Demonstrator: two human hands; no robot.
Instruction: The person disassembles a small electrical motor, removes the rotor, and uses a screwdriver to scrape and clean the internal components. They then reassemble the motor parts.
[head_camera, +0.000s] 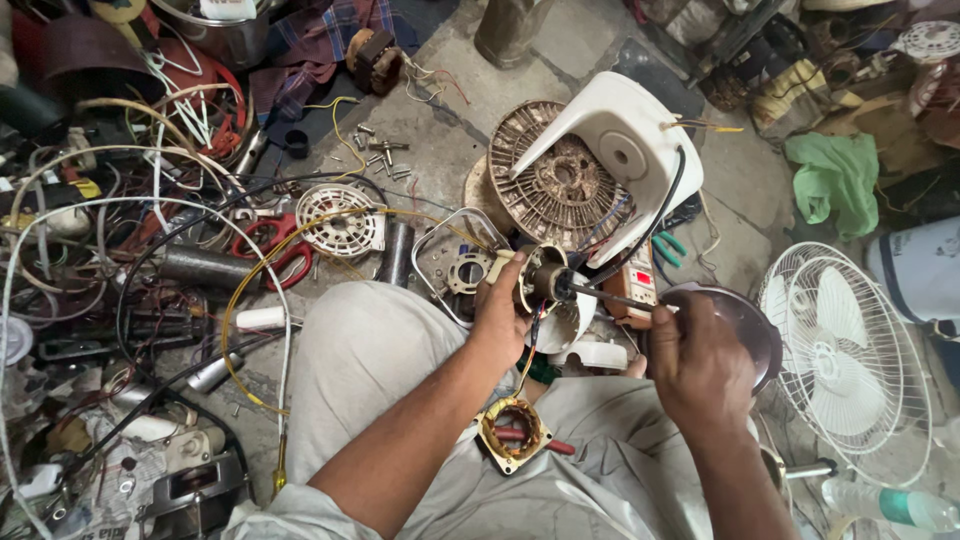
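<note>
**Colours and patterns observed**

White fan housing showing beside a rust-brown ribbed rotor disc. Green cloth lying crumpled. Red-handled scissors showing. White fan grille displaying radial wire pattern. Plaid cloth showing red-blue checks.

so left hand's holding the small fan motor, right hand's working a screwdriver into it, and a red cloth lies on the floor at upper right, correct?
Not quite: the cloth is green, not red, as the head view shows. The rest stands: the left hand holds the small fan motor, and the right hand works a screwdriver into it.
</note>
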